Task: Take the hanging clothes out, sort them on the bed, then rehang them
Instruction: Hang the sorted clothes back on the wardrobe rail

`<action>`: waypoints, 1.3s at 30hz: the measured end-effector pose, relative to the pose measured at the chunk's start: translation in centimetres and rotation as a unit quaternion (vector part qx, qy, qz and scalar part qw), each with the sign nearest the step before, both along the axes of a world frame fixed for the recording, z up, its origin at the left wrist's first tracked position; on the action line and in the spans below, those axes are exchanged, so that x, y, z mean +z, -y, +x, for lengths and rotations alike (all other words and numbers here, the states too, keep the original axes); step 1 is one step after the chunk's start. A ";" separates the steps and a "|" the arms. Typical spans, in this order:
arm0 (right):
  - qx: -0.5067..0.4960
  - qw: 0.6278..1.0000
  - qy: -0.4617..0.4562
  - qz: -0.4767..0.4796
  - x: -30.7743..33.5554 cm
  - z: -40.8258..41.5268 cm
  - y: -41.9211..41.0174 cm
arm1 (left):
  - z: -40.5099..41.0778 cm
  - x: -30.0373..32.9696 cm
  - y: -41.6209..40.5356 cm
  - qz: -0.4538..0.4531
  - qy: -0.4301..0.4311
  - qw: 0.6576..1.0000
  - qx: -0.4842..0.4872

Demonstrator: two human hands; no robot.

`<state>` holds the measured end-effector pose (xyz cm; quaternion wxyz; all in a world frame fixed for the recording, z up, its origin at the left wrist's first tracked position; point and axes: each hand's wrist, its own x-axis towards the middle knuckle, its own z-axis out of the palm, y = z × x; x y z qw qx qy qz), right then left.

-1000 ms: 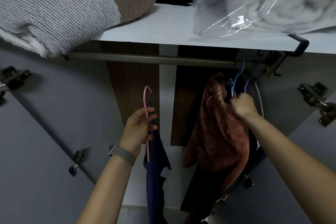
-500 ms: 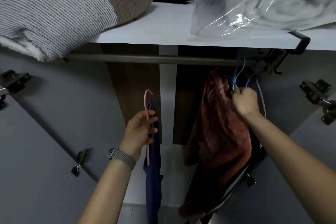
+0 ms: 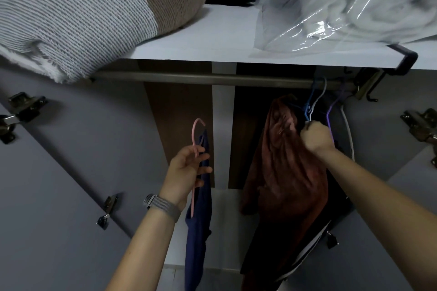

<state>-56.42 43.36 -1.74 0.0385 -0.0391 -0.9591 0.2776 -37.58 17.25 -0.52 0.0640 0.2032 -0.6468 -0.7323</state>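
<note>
I look up into an open wardrobe. My left hand (image 3: pixel 186 170) holds a pink hanger (image 3: pixel 196 134) carrying a navy garment (image 3: pixel 198 231), off the rail and below it. My right hand (image 3: pixel 315 136) is a fist gripping the necks of several hangers (image 3: pixel 313 104) whose blue, white and purple hooks sit on the metal rail (image 3: pixel 189 78) at its right end. A rust-brown garment (image 3: pixel 286 172) and dark clothes (image 3: pixel 314 231) hang from them beneath my fist.
Above the rail, a white shelf (image 3: pixel 212 40) carries a knitted grey-and-brown blanket (image 3: pixel 82 12) at left and a white duvet in clear plastic (image 3: pixel 354 0) at right. Open grey doors with metal hinges (image 3: pixel 21 111) flank both sides. A black bracket (image 3: pixel 402 56) hooks the shelf edge.
My right hand has risen slightly with the bunched hangers, their hooks now up at the rail. My left hand with the pink hanger has stayed nearly still.
</note>
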 end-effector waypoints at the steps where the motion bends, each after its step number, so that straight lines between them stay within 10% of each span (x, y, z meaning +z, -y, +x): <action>1: -0.003 1.000 0.001 0.001 -0.1 0.1 0.0 | 0.0 0.0 0.0 -0.001 -0.002 1.000 -0.001; 5: -0.023 0.991 -0.081 0.107 0.9 2.5 0.4 | -0.5 0.0 -0.2 0.009 -0.013 1.000 -0.008; 8: 0.092 0.964 -0.248 -0.014 0.8 8.5 2.8 | -1.2 -0.2 -1.0 0.029 -0.021 0.999 -0.027; 14: 0.248 0.931 0.221 -0.151 -3.6 20.1 8.2 | -3.5 -0.8 -3.6 0.059 -0.008 0.996 -0.061; 24: 0.090 0.937 0.017 -0.337 -5.2 18.6 5.8 | -3.1 0.5 -5.4 0.054 -0.090 0.987 -0.120; 39: -0.008 0.978 -0.045 -0.203 -0.8 4.9 1.8 | -0.8 -1.4 -1.4 -0.058 -0.014 0.998 -0.031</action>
